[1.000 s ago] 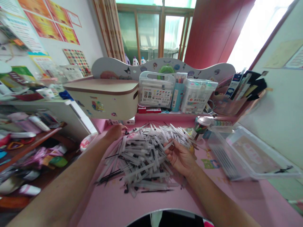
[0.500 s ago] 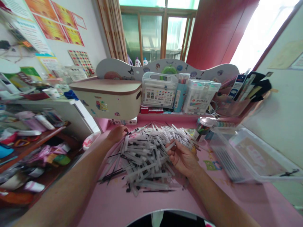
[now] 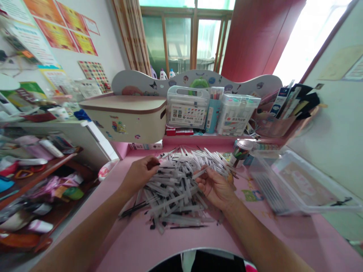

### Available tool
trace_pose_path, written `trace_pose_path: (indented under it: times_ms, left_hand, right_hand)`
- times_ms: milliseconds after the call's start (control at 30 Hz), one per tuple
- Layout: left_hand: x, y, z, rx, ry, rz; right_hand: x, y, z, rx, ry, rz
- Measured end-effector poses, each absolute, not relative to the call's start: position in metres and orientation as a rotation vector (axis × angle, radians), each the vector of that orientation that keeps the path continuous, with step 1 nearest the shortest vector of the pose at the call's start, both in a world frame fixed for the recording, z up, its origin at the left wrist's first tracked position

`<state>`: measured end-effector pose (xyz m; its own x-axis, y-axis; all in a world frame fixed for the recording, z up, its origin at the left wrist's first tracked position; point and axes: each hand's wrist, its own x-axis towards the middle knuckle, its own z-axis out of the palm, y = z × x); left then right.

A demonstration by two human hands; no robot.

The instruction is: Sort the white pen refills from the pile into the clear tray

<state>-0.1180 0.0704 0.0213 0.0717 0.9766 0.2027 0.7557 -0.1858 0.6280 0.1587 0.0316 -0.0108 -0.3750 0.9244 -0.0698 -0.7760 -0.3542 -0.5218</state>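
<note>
A heap of translucent pen barrels with small black parts and thin dark refills lies on the pink desk. White slender pens are bunched at its far right side. Between the thumb and fingers of my right hand is one translucent pen barrel, tilted above the heap. My left hand is closed in a pinch at the heap's left edge, with a small black piece at its fingertips. The piece looks like a pen cap, but it is too small to be sure.
A clear plastic tub stands on the right, with grey sticks beside it. Behind the heap are a jar of pens, a cream lidded box and marker cases on a shelf. Cluttered shelves stand at left.
My left hand has moved right and slightly nearer, toward the right hand, with a small black piece in its fingertips. My right hand still holds the barrel, which is turned a little.
</note>
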Motion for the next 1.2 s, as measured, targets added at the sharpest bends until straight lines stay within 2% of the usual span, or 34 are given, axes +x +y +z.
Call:
trace_pose_path:
  times_ms: [100,300,1200]
  left_hand:
    - [-0.083,0.049,0.029,1.693,1.431,0.960]
    - [-0.041,0.030,0.041,1.365,1.251,0.944]
    - [-0.032,0.031,0.031,1.495,1.291,0.863]
  right_hand:
    - [0.155,0.030,-0.009,-0.463,-0.518,1.848]
    - [0.150,0.028,-0.005,-0.526,-0.571,1.729]
    - [0.151,0.029,-0.002,-0.520,-0.654,1.662]
